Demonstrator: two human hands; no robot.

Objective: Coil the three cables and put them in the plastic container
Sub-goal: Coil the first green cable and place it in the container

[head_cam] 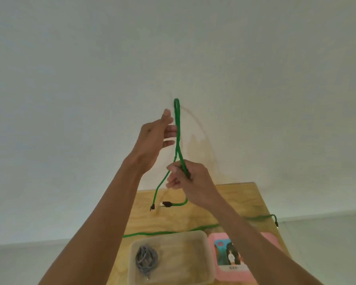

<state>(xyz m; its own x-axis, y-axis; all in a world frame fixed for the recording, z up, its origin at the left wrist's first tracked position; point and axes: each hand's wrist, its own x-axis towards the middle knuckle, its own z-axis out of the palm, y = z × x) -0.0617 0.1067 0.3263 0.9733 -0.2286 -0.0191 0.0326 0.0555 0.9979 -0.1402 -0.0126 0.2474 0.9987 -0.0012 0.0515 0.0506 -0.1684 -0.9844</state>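
A green cable (177, 130) is folded into a tall narrow loop held up in front of the wall. My right hand (190, 179) grips the loop's lower part, and both black-plugged ends hang below it over the table. My left hand (154, 140) is raised flat beside the loop with fingers straight, their tips touching the strands. A second green cable (169, 232) lies stretched across the table behind the clear plastic container (206, 262). Inside the container's left part rests a coiled grey cable (146, 261).
A pink lid (234, 262) with a picture on it lies right of the container, partly under my right forearm. The wooden table (234, 198) is small and stands against a white wall. The second cable's right end hangs over the table's right edge.
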